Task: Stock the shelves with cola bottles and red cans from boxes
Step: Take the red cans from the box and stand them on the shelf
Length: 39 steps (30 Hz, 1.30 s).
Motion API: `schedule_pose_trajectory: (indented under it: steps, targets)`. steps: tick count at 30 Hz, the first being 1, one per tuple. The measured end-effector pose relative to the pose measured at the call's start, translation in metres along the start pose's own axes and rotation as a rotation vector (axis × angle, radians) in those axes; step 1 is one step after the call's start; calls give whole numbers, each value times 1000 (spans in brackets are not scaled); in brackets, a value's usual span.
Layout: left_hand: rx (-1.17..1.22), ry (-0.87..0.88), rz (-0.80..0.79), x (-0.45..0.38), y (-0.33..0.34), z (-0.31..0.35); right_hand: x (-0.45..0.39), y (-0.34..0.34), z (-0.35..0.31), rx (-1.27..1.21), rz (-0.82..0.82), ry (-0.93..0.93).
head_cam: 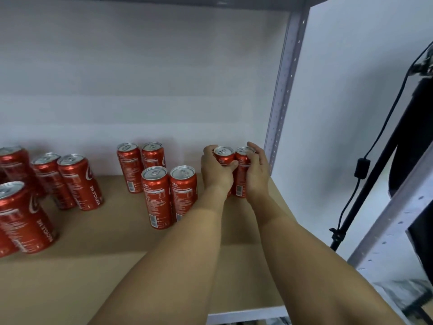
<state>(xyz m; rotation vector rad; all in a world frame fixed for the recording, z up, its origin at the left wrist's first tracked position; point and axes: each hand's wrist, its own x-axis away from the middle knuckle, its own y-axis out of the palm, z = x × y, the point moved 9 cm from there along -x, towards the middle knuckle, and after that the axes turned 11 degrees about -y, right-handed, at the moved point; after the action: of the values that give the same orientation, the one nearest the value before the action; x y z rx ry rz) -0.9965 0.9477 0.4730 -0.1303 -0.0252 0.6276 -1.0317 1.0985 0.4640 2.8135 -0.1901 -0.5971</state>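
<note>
My left hand wraps one red can at the back right of the shelf; fingers curl round its far side and the thumb crosses its front, so this grip is grasping the can. My right hand wraps a second can just beside the first; fingers curl over its rim and right side, so this grip too is grasping a can. The two held cans stand upright, side by side and touching or nearly so, close to the white back wall and just left of the grey corner post; whether their bases rest on the shelf I cannot tell, as my wrists hide them.

Left of my hands, a block of four cans stands upright in two rows of two: a back pair near the wall, a front pair nearer me; the front right one stands just beside my left wrist. Further left, well apart from that block, a cluster of cans stands upright and runs off the left edge; the nearest reads "RECYCLE ME" down its side.

The shelf is brown board with a pale metal front rail. Right of the post, a black stand with a cable rises against the wall; a second grey post slants across the lower right.
</note>
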Motion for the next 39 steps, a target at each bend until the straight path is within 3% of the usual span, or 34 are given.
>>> schedule_pose_trajectory:
  steps: [7, 18, 23, 26, 30, 34, 39]
  targets:
    - [25, 16, -32, -11, 8, 0, -8, 7, 1, 31, 25, -42]
    - [-80, 44, -51, 21, 13, -8, 0, 3, 13, 40, -108, 30]
    - [-121, 96, -170, 91, -11, -32, 58, -24, -7, 190, -87, 53]
    - [-1, 94, -218, 141, -61, -44, 117, -42, -29, 303, -72, 58]
    - [116, 176, -388, 223, -122, -61, 220, -65, -61, 371, -50, -77]
    - [12, 214, -566, 282, -150, -144, 327, -74, -48, 373, -43, -197]
    - [-214, -1, -548, 280, -175, -358, 444, -115, 117, 479, 24, 85]
